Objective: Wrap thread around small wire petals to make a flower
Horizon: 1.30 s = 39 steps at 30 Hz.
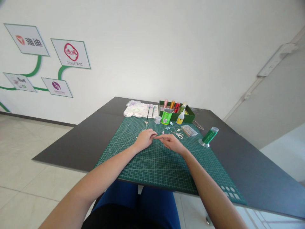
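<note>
My left hand (145,140) rests over the green cutting mat (152,165), its fingers curled together in a pinch. Fingertip to fingertip with it is my right hand (173,143), index finger stretched toward the left and the other fingers bent under. Whatever lies between the fingertips is too small or hidden to name. Just beyond the right hand lie white-handled scissors (179,135) and a small pinkish piece (163,132). A thin stem with a pale tip (146,122) lies past the left hand. Small bluish leaf-like pieces (171,123) are scattered near the scissors.
Behind the hands stand a green can (166,117), a white tub (157,120), a glue bottle (180,117) and a green box (190,117) with thread spools. A clear case (189,130) and a green thread spool (209,136) are at right. White sheets (143,109) lie back left.
</note>
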Motion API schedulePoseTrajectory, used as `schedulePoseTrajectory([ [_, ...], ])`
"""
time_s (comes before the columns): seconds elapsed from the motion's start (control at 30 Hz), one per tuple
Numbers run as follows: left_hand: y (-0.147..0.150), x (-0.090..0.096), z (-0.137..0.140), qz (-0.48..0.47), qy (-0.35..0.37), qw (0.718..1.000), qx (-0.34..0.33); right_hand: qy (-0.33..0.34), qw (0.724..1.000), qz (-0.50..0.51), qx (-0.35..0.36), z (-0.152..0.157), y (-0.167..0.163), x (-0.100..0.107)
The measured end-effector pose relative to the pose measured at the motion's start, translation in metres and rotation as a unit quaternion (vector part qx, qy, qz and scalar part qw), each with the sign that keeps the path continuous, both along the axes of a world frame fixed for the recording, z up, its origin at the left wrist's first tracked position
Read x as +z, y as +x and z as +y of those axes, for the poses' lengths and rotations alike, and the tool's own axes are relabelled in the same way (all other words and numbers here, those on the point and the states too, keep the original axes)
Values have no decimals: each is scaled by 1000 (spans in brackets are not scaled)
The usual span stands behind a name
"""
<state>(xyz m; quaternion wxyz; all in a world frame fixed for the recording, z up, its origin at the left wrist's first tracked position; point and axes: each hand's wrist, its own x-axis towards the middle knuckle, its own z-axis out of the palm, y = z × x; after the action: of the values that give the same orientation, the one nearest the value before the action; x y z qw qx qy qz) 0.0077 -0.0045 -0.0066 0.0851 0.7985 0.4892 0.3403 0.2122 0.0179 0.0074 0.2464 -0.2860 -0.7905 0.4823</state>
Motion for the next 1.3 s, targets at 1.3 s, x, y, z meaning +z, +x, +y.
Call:
schedulePoseTrajectory([
  [1.3, 1, 2, -2, 23, -5, 1000, -6, -5, 1000, 12, -6, 2, 4, 2],
])
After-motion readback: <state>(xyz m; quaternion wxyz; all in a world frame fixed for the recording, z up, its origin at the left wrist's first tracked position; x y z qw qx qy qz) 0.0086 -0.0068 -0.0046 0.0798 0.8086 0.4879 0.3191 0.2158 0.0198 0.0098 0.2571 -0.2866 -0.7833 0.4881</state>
